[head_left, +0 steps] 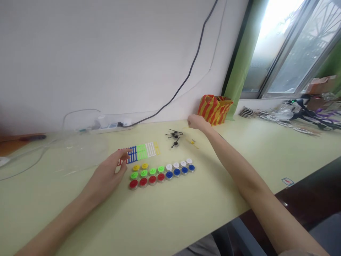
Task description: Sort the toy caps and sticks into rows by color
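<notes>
My left hand [113, 170] rests at the left end of a row of thin plastic sticks, its fingers loosely bent and thumb apart. Under its fingertips are red sticks and blue sticks [132, 155]; green sticks [142, 152], white sticks [150, 149] and yellow sticks [157, 148] continue rightward. Farther back, my right hand [198, 122] is closed, with a thin yellow stick [185, 128] poking out beside its fingers. Nearby lie several black pieces with thin arms [175, 135] and a yellow piece with a thin arm [193, 142]. Its fingertips are partly hidden.
In front stand rows of small clear round containers with red lids [143, 181], blue, green, yellow and white tops. A striped bag [215, 109] stands by the wall. A power strip [110, 127] with a black cable and clear plastic [80, 151] lie at left; clutter lies far right.
</notes>
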### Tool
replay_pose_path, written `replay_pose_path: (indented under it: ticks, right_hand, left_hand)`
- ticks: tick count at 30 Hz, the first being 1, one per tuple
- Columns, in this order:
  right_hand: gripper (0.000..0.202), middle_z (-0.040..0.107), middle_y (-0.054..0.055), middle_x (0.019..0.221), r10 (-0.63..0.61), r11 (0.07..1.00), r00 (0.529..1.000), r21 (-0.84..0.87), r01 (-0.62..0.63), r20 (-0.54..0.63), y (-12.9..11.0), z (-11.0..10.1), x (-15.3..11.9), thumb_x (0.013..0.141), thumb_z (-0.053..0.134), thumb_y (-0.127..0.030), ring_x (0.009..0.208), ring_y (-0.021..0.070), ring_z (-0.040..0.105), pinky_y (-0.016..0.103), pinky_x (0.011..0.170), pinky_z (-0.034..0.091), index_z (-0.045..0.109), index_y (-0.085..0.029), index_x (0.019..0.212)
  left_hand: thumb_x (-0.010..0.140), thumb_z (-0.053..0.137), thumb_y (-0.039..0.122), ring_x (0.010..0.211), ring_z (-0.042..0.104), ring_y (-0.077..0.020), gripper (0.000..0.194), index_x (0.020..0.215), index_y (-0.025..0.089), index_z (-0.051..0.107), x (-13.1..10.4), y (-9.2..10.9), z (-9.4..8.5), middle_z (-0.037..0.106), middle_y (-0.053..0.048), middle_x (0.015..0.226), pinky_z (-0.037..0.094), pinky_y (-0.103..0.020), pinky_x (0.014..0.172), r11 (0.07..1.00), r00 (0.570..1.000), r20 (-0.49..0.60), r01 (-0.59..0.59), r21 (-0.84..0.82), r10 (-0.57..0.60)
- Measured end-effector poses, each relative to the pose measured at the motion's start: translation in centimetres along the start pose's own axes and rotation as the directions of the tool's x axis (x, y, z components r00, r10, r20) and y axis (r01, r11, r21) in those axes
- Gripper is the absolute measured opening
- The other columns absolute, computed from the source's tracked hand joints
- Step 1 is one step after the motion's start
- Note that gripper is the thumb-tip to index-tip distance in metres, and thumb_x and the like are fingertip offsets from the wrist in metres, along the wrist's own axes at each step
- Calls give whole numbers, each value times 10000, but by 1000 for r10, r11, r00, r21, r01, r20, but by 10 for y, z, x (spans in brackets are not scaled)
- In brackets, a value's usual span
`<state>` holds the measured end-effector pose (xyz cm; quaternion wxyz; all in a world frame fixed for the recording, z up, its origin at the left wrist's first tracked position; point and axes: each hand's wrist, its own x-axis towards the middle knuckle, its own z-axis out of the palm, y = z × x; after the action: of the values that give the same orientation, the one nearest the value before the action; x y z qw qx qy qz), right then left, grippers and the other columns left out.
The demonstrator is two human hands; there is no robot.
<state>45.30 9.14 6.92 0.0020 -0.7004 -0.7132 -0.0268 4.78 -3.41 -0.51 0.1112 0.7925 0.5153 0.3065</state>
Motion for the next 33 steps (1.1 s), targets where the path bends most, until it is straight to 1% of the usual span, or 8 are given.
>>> replay_pose_path:
  ticks: [3,6,9,12,16,22,27,33]
  right_hand:
    - [127,742,125,1066,-302,919,945,225,323,-123,-36,-20,-11,893,683,-201,864,198,665,275,699,466,743,-150,993]
    - [162,722,66,926,-676,544,706,503,672,-212,-91,-29,-31,919,685,-299,814,154,634,256,703,483,714,-148,974]
    - [188,677,19,809,-845,264,507,693,671,-169,-137,-24,-56,946,669,-336,713,124,595,247,648,482,666,-149,973]
    - [154,671,18,830,-892,172,429,772,612,-142,-159,-14,-73,973,639,-312,689,113,580,240,607,472,618,-160,976]
    - [127,671,20,857,-882,159,454,828,538,-125,-166,-2,-80,1012,583,-306,722,120,608,235,598,479,545,-185,1012]
    - [184,659,-12,838,-769,184,603,830,527,-212,-172,-1,-86,1004,585,-347,724,133,641,242,590,485,500,-219,1104]
    - [128,708,29,881,-765,190,576,753,630,-289,-182,1,-91,931,650,-299,806,149,656,266,684,500,627,-173,922]
    - [30,683,9,802,-679,279,658,715,642,-326,-193,9,-97,852,637,-193,713,141,615,269,632,466,614,-173,851]
  left_hand:
    - [961,491,539,1052,683,-285,448,1290,264,619,1,5,-3,722,-78,1222,538,-419,907,994,998,-50,39,-99,-44]
    - [928,566,623,1022,693,-274,514,1290,267,645,1,15,-5,724,-79,1239,553,-401,881,970,997,-16,64,-234,-69]
    - [891,656,605,1030,696,-263,526,1286,256,659,-1,25,-6,732,-75,1232,553,-386,906,928,998,5,62,-367,-65]
    - [910,676,545,965,691,-232,420,1220,262,693,-4,30,-6,737,-53,1197,543,-372,895,917,1000,12,27,-399,-24]
    - [926,676,496,919,665,-209,280,995,228,721,-8,29,-6,744,-38,1023,520,-357,890,923,1000,-25,-21,-383,12]
    - [905,687,484,838,645,-202,285,854,204,702,-7,28,-5,716,-40,872,528,-360,845,912,997,-57,22,-409,-49]
    - [873,705,547,797,667,-201,361,817,191,696,-7,31,-6,729,-50,847,526,-338,767,909,993,-62,63,-412,-96]
    - [897,661,435,764,630,-172,246,827,199,669,-9,33,-8,710,-23,835,499,-315,742,944,996,-87,-13,-329,-16]
